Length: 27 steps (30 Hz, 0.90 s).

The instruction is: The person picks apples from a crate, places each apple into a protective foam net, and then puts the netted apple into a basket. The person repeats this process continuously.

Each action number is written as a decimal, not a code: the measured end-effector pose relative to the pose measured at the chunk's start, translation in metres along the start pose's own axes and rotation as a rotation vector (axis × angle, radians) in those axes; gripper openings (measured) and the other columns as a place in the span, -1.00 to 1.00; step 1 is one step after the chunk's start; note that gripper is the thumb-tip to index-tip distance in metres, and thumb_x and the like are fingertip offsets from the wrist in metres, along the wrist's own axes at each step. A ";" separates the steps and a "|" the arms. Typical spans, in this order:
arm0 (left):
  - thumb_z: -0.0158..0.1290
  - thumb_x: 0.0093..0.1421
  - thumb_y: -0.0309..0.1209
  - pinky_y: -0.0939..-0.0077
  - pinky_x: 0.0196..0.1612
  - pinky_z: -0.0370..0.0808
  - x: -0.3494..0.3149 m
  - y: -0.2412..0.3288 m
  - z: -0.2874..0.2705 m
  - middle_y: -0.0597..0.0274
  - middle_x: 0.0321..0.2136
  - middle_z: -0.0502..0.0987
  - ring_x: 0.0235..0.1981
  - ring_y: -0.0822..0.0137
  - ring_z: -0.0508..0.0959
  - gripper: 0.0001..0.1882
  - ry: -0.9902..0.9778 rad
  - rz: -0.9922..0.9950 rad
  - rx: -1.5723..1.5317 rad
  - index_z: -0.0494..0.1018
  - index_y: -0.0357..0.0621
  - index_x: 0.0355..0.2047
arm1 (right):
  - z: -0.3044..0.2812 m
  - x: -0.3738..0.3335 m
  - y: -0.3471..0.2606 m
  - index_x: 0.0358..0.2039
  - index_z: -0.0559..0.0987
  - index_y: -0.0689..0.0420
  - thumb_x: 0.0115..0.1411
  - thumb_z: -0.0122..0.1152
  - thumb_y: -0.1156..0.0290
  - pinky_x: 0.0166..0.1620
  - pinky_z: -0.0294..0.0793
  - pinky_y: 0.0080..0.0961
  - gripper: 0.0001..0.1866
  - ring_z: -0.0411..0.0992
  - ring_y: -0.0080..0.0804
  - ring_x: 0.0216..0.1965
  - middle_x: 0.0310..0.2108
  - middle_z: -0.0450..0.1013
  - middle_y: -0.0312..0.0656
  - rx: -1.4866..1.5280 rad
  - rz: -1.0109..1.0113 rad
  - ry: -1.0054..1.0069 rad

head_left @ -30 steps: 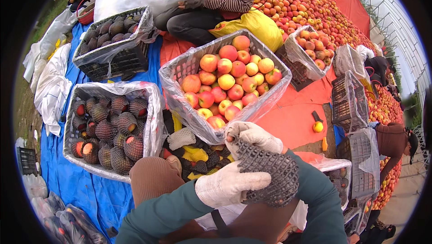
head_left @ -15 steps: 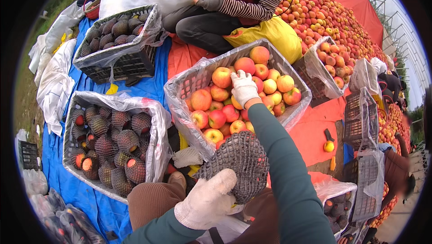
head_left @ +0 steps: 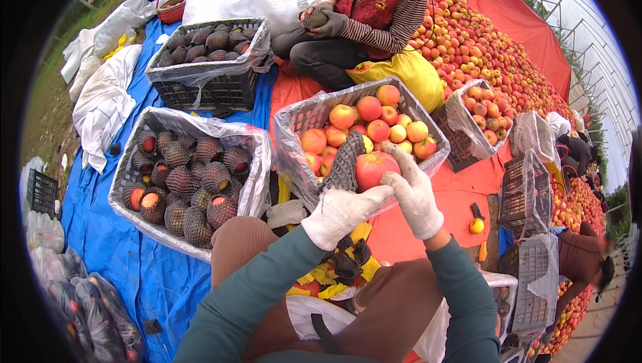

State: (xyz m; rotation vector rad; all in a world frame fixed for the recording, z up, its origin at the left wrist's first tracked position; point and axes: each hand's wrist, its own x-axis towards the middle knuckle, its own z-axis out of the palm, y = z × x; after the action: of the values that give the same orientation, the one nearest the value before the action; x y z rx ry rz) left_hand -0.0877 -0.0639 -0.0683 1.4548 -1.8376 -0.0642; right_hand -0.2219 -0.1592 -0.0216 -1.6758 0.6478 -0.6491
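Note:
Both my hands wear white knit gloves and meet in front of the crate of bare apples (head_left: 294, 122). A large red apple (head_left: 376, 173) is gripped by my right hand (head_left: 416, 197), with the fingers along its right side. My left hand (head_left: 346, 217) is closed on a dark foam net sleeve (head_left: 344, 164), which stands up against the apple's left side. The left thumb reaches under the apple. Whether the apple sits inside the sleeve's mouth is hard to tell. Left of my hands, a plastic-lined crate (head_left: 257, 155) holds several apples in dark nets.
Across from me a seated person in grey gloves (head_left: 332, 25) holds a netted apple, beside another crate of netted apples (head_left: 200, 88). A big apple heap (head_left: 468, 42) rises behind. Empty-looking black crates (head_left: 525, 196) stand at right. Loose nets (head_left: 348, 262) lie between my knees.
My right hand has come back from the crate with a red apple. My left hand has brought the net sleeve forward to meet it. The person opposite now holds a netted apple.

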 end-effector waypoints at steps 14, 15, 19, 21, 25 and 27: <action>0.12 -0.02 -0.42 0.61 -0.41 0.46 -0.103 0.134 -0.106 0.22 -0.34 0.50 -0.45 0.44 0.49 -0.60 -0.304 -0.620 -2.058 0.37 -0.32 -0.15 | 0.070 -0.196 0.001 0.06 0.28 0.05 0.03 0.19 0.23 0.16 0.15 -0.34 -0.43 0.21 -0.29 0.10 0.05 0.27 -0.20 -0.675 -0.190 -0.230; 0.13 -0.04 -0.42 0.60 -0.36 0.45 -0.118 0.127 -0.097 0.23 -0.31 0.49 -0.40 0.47 0.48 -0.56 -0.327 -0.590 -1.950 0.36 -0.30 -0.12 | 0.074 -0.199 -0.011 -0.02 0.32 0.08 0.05 0.16 0.28 0.08 0.22 -0.38 -0.53 0.26 -0.32 0.01 -0.03 0.31 -0.20 -0.562 -0.161 -0.268; 0.16 -0.13 -0.43 0.53 -0.09 0.38 -0.133 0.129 -0.120 0.22 -0.16 0.43 -0.20 0.48 0.40 -0.40 -0.461 -0.428 -1.758 0.29 -0.24 -0.01 | 0.068 -0.198 -0.039 -0.35 0.44 0.14 0.09 0.07 0.41 -0.24 0.46 -0.49 -0.88 0.45 -0.45 -0.36 -0.34 0.47 -0.25 0.768 0.416 -0.051; 0.18 -0.13 -0.42 0.51 -0.03 0.35 -0.139 0.123 -0.122 0.21 -0.15 0.43 -0.16 0.47 0.40 -0.38 -0.331 -0.531 -1.558 0.29 -0.24 0.00 | 0.060 -0.195 -0.055 -0.48 0.33 0.18 0.01 0.01 0.60 -0.47 0.36 -0.75 -0.93 0.33 -0.59 -0.58 -0.43 0.35 -0.23 0.575 0.161 0.028; 0.12 -0.09 -0.53 0.57 -0.06 0.37 -0.121 0.118 -0.123 0.25 -0.21 0.42 -0.18 0.50 0.41 -0.43 0.045 -0.573 -0.936 0.25 -0.21 -0.01 | 0.081 -0.191 -0.069 -0.51 0.26 0.20 -0.05 -0.04 0.73 -0.46 0.36 -0.70 -0.84 0.27 -0.59 -0.57 -0.40 0.31 -0.15 0.260 -0.140 0.146; 0.05 -0.06 -0.60 0.57 -0.06 0.37 -0.109 0.100 -0.125 0.25 -0.22 0.42 -0.17 0.50 0.41 -0.47 0.177 -0.596 -0.775 0.26 -0.17 -0.01 | 0.092 -0.178 -0.070 -0.53 0.31 0.22 -0.04 0.07 0.66 -0.44 0.38 -0.57 -0.88 0.36 -0.46 -0.55 -0.47 0.36 -0.11 -0.198 -0.489 0.059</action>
State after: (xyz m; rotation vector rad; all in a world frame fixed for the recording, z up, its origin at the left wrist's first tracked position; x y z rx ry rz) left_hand -0.0903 0.1135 0.0088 1.3108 -0.9922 -0.8157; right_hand -0.2739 0.0430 0.0169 -2.0289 0.3473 -1.0088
